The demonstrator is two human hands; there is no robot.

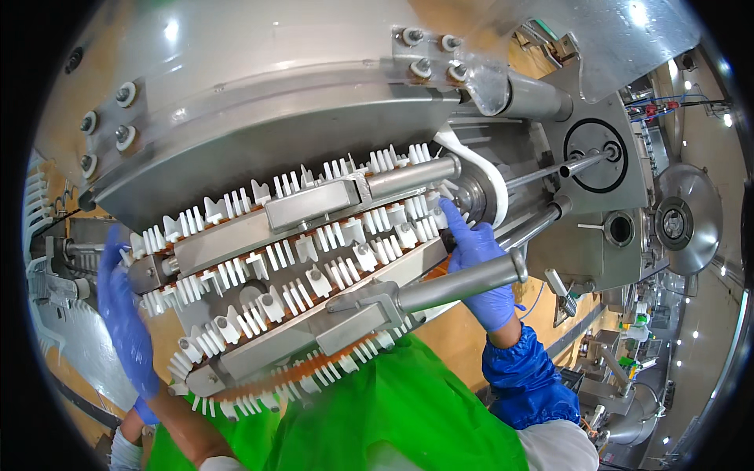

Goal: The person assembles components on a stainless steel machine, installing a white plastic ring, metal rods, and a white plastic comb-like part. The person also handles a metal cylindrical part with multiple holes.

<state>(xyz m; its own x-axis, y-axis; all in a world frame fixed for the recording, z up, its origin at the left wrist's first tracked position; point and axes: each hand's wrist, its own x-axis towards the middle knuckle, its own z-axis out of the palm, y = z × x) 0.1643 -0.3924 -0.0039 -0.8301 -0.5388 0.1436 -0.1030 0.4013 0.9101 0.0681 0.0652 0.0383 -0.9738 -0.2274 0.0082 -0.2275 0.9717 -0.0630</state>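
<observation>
In front of me is a metal frame (224,250) with two long loops of brown belt set with white plastic pegs (345,272). My left hand (126,314), in a blue glove, stands at the frame's left end, fingers stretched upward beside the upper loop. At the right end, my blue-gloved right hand (481,267) rests behind the lower grey tube handle (459,284). One of its fingers reaches up onto the white pegs; the others appear bent about the frame's end, partly hidden. A second tube handle (416,177) lies along the upper loop.
A curved steel housing (236,55) with bolts overhangs the frame. Steel rods (542,174) run right to a machine block (601,169). A white curved guard (491,169) borders the right end. Another blue-gloved wrist (144,411), possibly a reflection, shows behind my left forearm.
</observation>
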